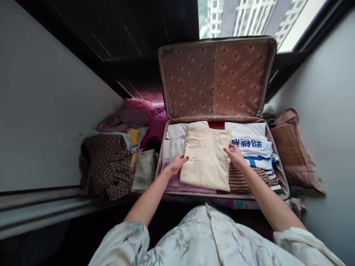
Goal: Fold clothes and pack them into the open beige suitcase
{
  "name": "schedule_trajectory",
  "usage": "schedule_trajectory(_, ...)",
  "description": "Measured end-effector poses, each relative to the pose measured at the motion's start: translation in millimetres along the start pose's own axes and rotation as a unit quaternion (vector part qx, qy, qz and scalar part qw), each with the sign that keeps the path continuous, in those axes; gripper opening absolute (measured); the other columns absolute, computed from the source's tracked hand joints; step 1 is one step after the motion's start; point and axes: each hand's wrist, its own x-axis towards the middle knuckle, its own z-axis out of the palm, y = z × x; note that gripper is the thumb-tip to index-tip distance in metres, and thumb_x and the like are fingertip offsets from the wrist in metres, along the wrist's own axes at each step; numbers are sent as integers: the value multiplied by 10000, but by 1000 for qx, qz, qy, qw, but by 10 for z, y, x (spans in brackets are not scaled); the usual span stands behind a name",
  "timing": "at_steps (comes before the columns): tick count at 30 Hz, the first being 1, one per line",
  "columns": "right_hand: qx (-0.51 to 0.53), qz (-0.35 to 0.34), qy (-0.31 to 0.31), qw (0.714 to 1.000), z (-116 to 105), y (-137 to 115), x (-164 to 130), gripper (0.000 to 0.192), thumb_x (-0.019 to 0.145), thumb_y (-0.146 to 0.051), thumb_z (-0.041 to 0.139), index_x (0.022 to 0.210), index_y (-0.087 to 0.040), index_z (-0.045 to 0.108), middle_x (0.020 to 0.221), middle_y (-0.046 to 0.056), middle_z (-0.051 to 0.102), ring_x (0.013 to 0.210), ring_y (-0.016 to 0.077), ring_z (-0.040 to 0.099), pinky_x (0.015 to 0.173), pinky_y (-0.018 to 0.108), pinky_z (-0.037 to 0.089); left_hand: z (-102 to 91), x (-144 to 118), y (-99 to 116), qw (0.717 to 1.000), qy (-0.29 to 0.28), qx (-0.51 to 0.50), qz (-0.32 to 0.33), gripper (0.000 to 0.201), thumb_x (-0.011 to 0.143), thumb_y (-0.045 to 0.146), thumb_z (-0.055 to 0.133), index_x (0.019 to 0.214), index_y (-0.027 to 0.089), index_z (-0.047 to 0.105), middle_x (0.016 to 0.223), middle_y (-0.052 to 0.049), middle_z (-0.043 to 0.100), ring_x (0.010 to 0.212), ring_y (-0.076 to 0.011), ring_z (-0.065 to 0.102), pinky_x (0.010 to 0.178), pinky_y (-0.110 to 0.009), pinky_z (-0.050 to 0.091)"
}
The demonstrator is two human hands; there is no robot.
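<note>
1. I see the folded cream top (206, 157) lying between my two hands, on top of the other clothes in the open suitcase (281, 173). It sits in the middle of the case, slightly turned so that its near end swings toward my right.

2. My left hand (177, 164) rests at the top's left edge, about halfway along it. The fingers lie together and point inward at the cloth, with the fingertips touching or just under the edge. I cannot tell whether they grip it or only press against it.

3. My right hand (235, 154) sits at the top's right edge, a little farther from me than the left hand. Its fingers are loosely spread and curl down onto the edge. Again I cannot tell whether there is a real pinch.

4. The relation that matters: the top's long axis runs away from me, from the near rim of the case toward the raised lid (216, 79). Both hands flank it across its short width, so neither is clearly nearer. The cloth lies to the right of my left hand and to the left of my right hand.

5. Just beyond my right hand lies a white shirt with blue lettering (251, 144), and nearer me, under that wrist, a striped garment (241, 181).

6. Beyond my left hand lie white folded pieces (174, 140), and under the wrist a lilac layer (174, 183).

7. Well out past my left hand, outside the case, sits a heap of loose clothes (111, 162).
</note>
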Motion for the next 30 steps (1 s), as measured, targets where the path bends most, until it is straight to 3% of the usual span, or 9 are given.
schedule_trajectory(3, -22, -15, -17, 999, -81, 160, -44, 554, 589, -445, 833, 1022, -217, 572, 878, 52, 751, 788, 219, 708, 682, 317, 566, -9, -262, -197, 999, -5, 53, -3, 650, 581, 356, 959, 1128, 113, 706, 1088, -147, 775, 960, -262, 736, 860, -355, 569)
schedule_trajectory(6, -67, -28, -23, 997, -55, 187, 11, 458, 602, -389, 778, 988, -204, 614, 985, 85, 761, 866, 242, 719, 774, 359, 585, 8, -413, -298, 989, 22, 143, -4, 506, 613, 273, 877, 1065, 90, 742, 1078, -148, 777, 925, -256, 731, 814, -326, 555)
schedule_trajectory(10, -145, -75, 50, 985, -11, 174, 106, 396, 642, -370, 675, 994, -191, 645, 971, 91, 759, 856, 248, 701, 785, 369, 567, -59, -507, -359, 936, 74, 344, 11, 224, 697, 211, 712, 883, 104, 774, 900, -99, 786, 847, -255, 721, 726, -296, 513)
schedule_trajectory(14, -224, -81, 97, 966, -20, 90, 122, 373, 617, -350, 621, 949, -184, 654, 900, 92, 748, 813, 257, 681, 787, 384, 538, -110, -425, -228, 895, 53, 439, 56, 121, 697, 224, 739, 790, 148, 759, 781, -81, 764, 800, -269, 714, 699, -302, 485)
schedule_trajectory(17, -265, -57, 105, 957, 8, -17, 148, 336, 590, -358, 631, 877, -186, 654, 873, 93, 737, 811, 265, 673, 773, 380, 521, -45, -140, 54, 908, 112, 396, 79, 140, 707, 261, 783, 804, 166, 745, 761, -77, 751, 766, -247, 699, 688, -289, 475)
schedule_trajectory(20, -262, -55, 112, 957, 63, -113, 205, 350, 609, -421, 670, 862, -179, 660, 880, 97, 738, 821, 260, 670, 749, 356, 518, 76, 275, 382, 946, 184, 253, 85, 160, 675, 253, 830, 727, 172, 701, 665, -48, 699, 737, -216, 678, 679, -265, 472)
schedule_trajectory(23, -263, -70, 115, 955, 112, -177, 252, 370, 630, -441, 674, 879, -168, 683, 866, 87, 738, 804, 242, 654, 719, 330, 519, 165, 637, 585, 971, 181, 142, 67, 215, 672, 263, 831, 651, 162, 642, 624, -35, 666, 654, -189, 646, 640, -265, 479)
schedule_trajectory(26, -265, -78, 118, 954, 125, -227, 264, 413, 640, -387, 642, 974, -154, 713, 790, 53, 724, 762, 220, 635, 701, 315, 519, 190, 785, 658, 973, 186, 108, 79, 193, 664, 224, 807, 708, 154, 632, 696, -35, 691, 642, -160, 632, 647, -258, 489)
schedule_trajectory(30, -219, -115, 108, 963, 83, -307, 310, 620, 666, -351, 605, 1247, -146, 673, 760, 15, 716, 738, 195, 632, 721, 308, 530, 164, 786, 780, 970, 143, 70, 183, 210, 693, 223, 758, 874, 155, 677, 808, -32, 725, 731, -145, 652, 728, -241, 506)
